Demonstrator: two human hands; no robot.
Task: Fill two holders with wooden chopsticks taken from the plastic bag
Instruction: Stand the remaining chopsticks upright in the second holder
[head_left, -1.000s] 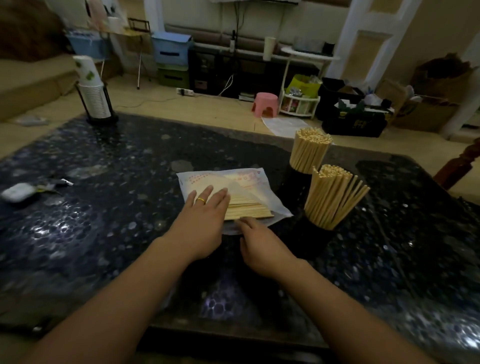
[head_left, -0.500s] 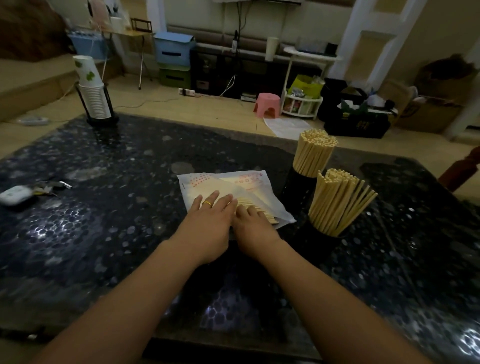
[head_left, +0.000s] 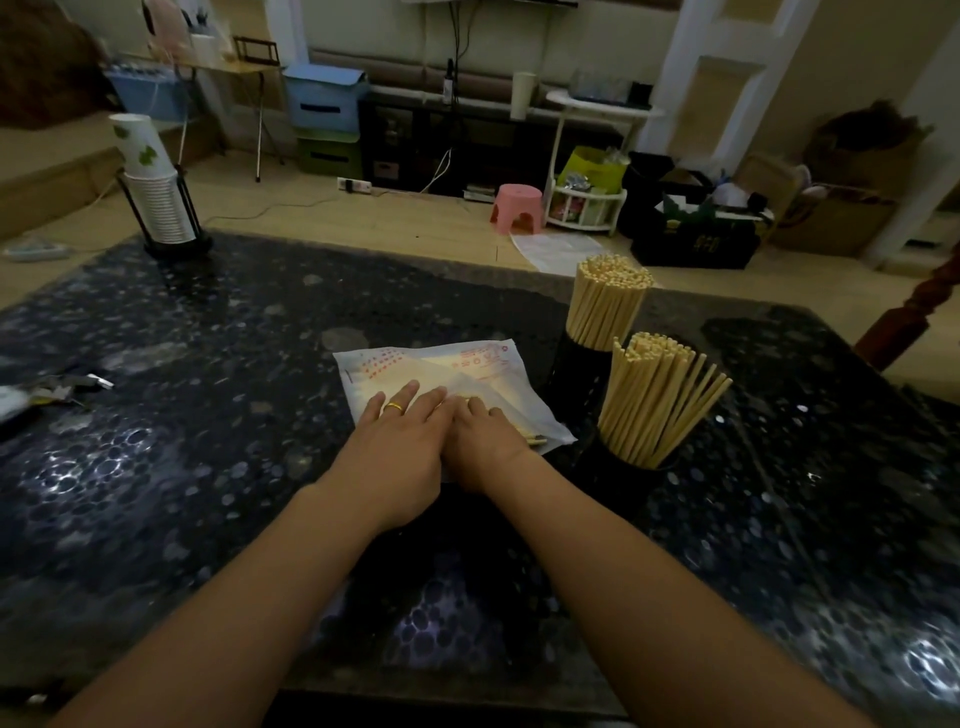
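Observation:
A flat plastic bag (head_left: 483, 364) with red print lies on the dark table (head_left: 208, 441), just left of two black holders. The far holder (head_left: 574, 364) and the near holder (head_left: 623, 480) each stand packed with wooden chopsticks (head_left: 660, 395). My left hand (head_left: 400, 447), wearing a ring, presses flat on the bag's near left part. My right hand (head_left: 485, 441) lies beside it, touching it, fingers stretched over the bag's near right corner. A few chopstick ends (head_left: 535, 440) stick out there from under my right hand.
A rack of stacked paper cups (head_left: 156, 202) stands at the table's far left corner. Keys and a small white object (head_left: 57, 389) lie at the left edge. A wooden post (head_left: 904, 317) rises by the right edge. Floor clutter lies beyond the table.
My right hand slid forward from the bag's near edge onto the chopsticks and now lies against my left hand. Most of the chopsticks seen earlier are now covered. The left hand barely moved.

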